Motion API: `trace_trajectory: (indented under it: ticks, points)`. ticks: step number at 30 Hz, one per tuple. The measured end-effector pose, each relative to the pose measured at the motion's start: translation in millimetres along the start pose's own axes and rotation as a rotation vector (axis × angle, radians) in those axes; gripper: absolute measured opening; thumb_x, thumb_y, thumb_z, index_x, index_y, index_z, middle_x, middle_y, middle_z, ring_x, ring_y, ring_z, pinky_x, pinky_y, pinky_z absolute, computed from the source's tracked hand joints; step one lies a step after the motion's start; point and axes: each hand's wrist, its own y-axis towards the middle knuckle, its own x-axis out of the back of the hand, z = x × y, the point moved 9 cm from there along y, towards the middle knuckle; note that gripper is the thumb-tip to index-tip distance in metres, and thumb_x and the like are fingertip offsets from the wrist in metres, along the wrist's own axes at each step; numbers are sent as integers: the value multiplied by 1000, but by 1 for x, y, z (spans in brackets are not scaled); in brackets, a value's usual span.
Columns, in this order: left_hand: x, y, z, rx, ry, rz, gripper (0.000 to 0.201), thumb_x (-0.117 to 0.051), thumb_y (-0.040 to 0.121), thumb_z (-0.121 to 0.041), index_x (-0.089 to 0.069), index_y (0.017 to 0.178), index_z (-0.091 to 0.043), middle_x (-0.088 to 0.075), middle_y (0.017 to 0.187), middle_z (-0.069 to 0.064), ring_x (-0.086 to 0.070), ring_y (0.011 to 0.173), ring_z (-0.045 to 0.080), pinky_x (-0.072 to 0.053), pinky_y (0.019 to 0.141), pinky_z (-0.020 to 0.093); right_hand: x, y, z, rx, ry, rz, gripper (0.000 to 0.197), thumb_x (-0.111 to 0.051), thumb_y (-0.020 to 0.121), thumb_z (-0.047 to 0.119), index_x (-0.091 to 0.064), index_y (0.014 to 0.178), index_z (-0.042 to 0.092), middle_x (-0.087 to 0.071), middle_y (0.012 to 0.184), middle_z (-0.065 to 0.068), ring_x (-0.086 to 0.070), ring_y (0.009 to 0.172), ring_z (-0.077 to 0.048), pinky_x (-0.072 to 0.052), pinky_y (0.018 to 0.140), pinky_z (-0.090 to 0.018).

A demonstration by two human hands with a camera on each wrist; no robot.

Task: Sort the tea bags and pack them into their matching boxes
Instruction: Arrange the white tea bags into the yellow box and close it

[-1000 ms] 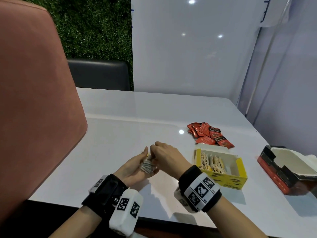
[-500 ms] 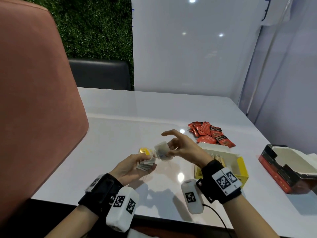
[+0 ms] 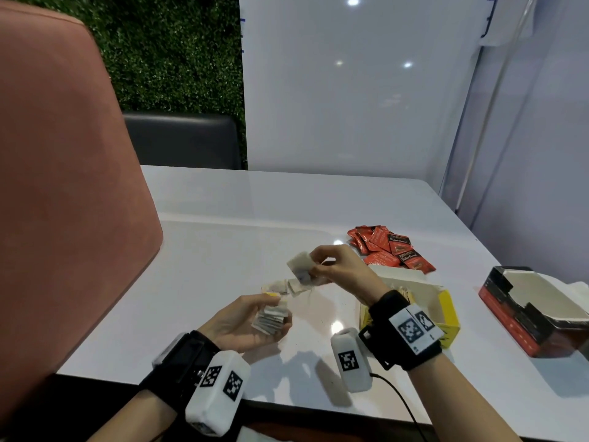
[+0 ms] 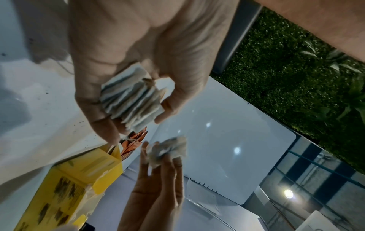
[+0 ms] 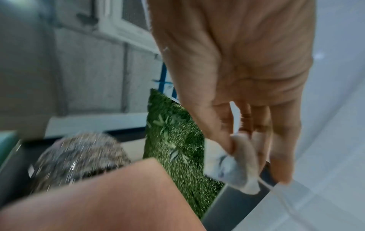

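Observation:
My left hand [image 3: 245, 320] holds a fanned stack of pale tea bags [image 3: 270, 318] between thumb and fingers, just above the white table; the same stack [image 4: 132, 100] fills the left wrist view. My right hand [image 3: 331, 266] is raised a little farther off and pinches a single pale tea bag [image 3: 301, 266], also seen as a tea bag [image 5: 235, 162] under the fingertips. A few loose pale tea bags [image 3: 287, 287] lie on the table between the hands. The open yellow box [image 3: 446, 317] stands behind my right wrist. Red sachets [image 3: 389, 250] are piled beyond it.
An open red and black box [image 3: 535, 317] sits at the right edge of the white table [image 3: 239, 237]. A pink chair back [image 3: 63, 202] rises close on the left. A dark chair [image 3: 181, 141] stands at the far side.
My right hand has pulled one tea bag off the stack and lifted it up and to the right. The left hand keeps the rest and has drawn back slightly.

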Motion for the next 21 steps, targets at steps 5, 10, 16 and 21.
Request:
trace_trajectory:
  ticks: [5, 10, 16, 21]
  points:
    - [-7, 2, 10, 32, -127, 97, 52, -84, 63, -25, -60, 99, 5, -55, 95, 19, -58, 85, 29, -55, 78, 41, -19, -5, 27, 257, -277, -106, 10, -68, 77, 4, -64, 80, 13, -62, 78, 5, -57, 71, -15, -49, 68, -28]
    - [-15, -4, 3, -7, -157, 132, 52, -83, 64, -27, -64, 98, 8, -56, 99, 17, -54, 91, 27, -48, 90, 38, -41, -19, 18, 346, -280, -122, 9, -67, 79, 5, -59, 79, 10, -57, 77, 3, -54, 68, -12, -48, 65, -26]
    - [-13, -3, -6, -78, -130, 50, 49, -64, 75, -35, -67, 97, 9, -62, 96, 19, -58, 87, 28, -54, 84, 39, -46, -24, 15, 380, -325, -19, 10, -61, 82, -3, -58, 84, 7, -63, 87, -5, -61, 78, -17, -53, 75, -29]
    - [-12, -3, -10, -124, -41, 13, 41, -56, 85, -36, -71, 96, 1, -66, 96, 15, -62, 83, 25, -54, 82, 36, -55, -33, 16, 344, -422, 171, 29, -48, 85, 1, -47, 113, 10, -65, 113, -7, -60, 105, -21, -49, 89, -35]
